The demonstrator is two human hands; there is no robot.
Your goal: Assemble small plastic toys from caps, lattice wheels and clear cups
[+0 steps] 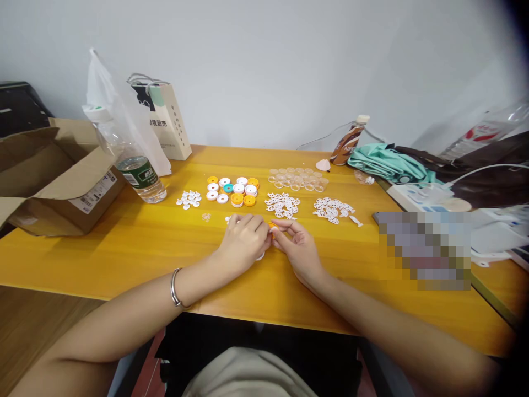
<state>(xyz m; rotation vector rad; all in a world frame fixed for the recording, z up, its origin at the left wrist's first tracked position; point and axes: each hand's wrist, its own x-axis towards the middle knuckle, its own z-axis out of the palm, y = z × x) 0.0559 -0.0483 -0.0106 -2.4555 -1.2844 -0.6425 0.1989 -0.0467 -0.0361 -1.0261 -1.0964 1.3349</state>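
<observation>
My left hand (247, 242) and my right hand (300, 245) meet near the front of the table. Between their fingertips is a small round orange and white plastic piece (273, 226). The right thumb and fingers pinch it; the left fingers curl against its other side, and what they grip there is hidden. A white piece (260, 256) shows partly below the left hand. Just beyond lie round orange, white and teal caps (237, 199), small white discs (189, 199), tiny clear rings (205, 217), and white lacy cut-out pieces (282, 205).
Clear round cups (298, 178) and more white plastic pieces (333, 209) lie to the right. A water bottle (140, 175) and cardboard box (82, 207) stand left, a paper bag (176, 121) behind. On the right are a brown bottle (347, 142), teal umbrella (388, 160) and power strips (425, 198).
</observation>
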